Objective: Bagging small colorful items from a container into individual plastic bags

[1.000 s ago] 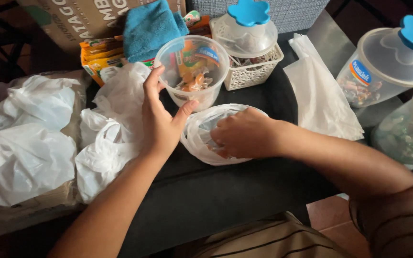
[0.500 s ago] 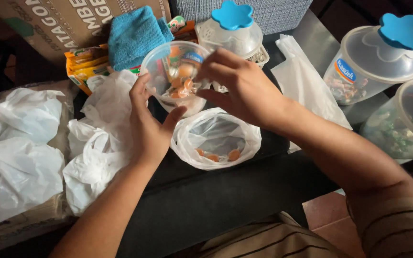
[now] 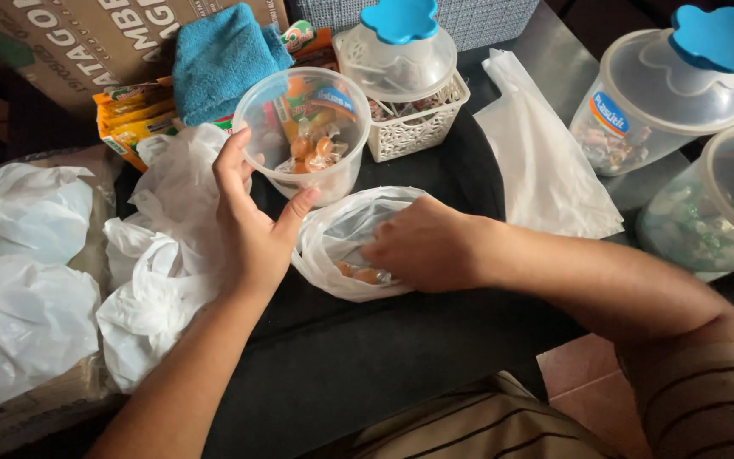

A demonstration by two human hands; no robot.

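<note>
My left hand (image 3: 252,221) grips the near side of a clear round plastic tub (image 3: 303,132) that holds wrapped orange sweets. The tub stands on a black cloth (image 3: 367,357). Just in front of it lies an open white plastic bag (image 3: 333,246) with a few orange sweets (image 3: 358,274) inside. My right hand (image 3: 422,246) reaches into the bag's mouth, fingers curled down onto the sweets; whether it holds any I cannot tell.
A white lattice basket (image 3: 414,127) with a blue-lidded jar (image 3: 397,47) stands behind the tub. Two more clear jars (image 3: 664,93) (image 3: 719,208) sit at the right beside a flat white bag (image 3: 541,157). A blue cloth (image 3: 218,55), snack packets (image 3: 129,115) and crumpled white bags (image 3: 31,280) fill the left.
My right hand has come down from the tub's rim back into the white bag. My left hand stays on the tub.
</note>
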